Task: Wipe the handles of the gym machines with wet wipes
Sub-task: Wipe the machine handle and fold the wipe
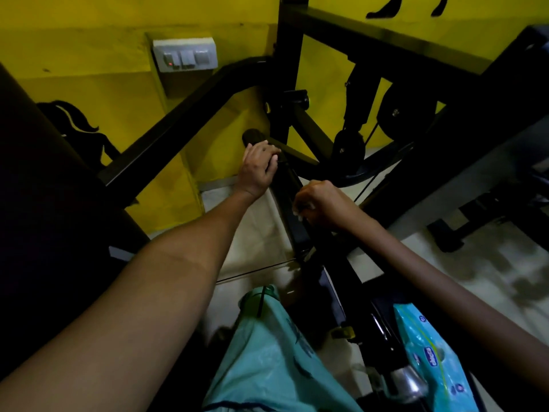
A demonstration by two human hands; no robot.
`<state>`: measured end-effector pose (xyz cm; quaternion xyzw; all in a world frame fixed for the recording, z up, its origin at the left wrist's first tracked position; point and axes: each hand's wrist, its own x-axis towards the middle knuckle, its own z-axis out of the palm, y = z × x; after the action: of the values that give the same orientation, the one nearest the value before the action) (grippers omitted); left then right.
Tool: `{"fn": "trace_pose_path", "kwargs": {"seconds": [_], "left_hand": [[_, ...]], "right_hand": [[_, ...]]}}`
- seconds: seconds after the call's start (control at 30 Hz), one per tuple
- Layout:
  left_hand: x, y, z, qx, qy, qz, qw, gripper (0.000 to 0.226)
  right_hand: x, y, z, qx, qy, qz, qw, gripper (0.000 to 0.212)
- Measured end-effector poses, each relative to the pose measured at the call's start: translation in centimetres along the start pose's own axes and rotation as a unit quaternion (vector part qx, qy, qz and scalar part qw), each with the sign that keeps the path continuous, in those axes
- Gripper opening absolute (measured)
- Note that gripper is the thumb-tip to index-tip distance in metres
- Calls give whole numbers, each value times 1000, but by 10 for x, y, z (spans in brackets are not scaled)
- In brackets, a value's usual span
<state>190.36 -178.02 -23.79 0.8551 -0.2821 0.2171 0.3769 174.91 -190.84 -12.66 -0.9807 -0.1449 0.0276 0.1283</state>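
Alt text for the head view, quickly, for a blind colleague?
Left hand grips a black machine handle; right hand is curled on the bar below it. A blue wet wipes pack sits lower right, yellow wall behind.

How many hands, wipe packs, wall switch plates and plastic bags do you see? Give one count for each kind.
Hands: 2 (left hand, right hand)
Wipe pack: 1
Switch plate: 1
Plastic bag: 1
Total: 5

Glossy plastic wipes pack (427, 352)
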Motion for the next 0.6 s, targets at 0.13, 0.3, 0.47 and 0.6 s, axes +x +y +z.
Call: {"fn": "trace_pose_path", "kwargs": {"seconds": [0.13,0.3,0.47,0.6], "left_hand": [[3,3,-13,14,-108,-50,993,55],[8,15,-27,65,-194,-86,975,40],[11,34,-35,89,-249,-136,955,40],[1,56,-42,116,-273,-153,943,47]], "right_hand": [[-4,-1,4,-2,10,6,1000,13],[-5,-2,5,3,14,18,1000,14],[-8,-4,0,14,6,28,999,17],[-15,-6,-4,26,-7,31,999,18]]}}
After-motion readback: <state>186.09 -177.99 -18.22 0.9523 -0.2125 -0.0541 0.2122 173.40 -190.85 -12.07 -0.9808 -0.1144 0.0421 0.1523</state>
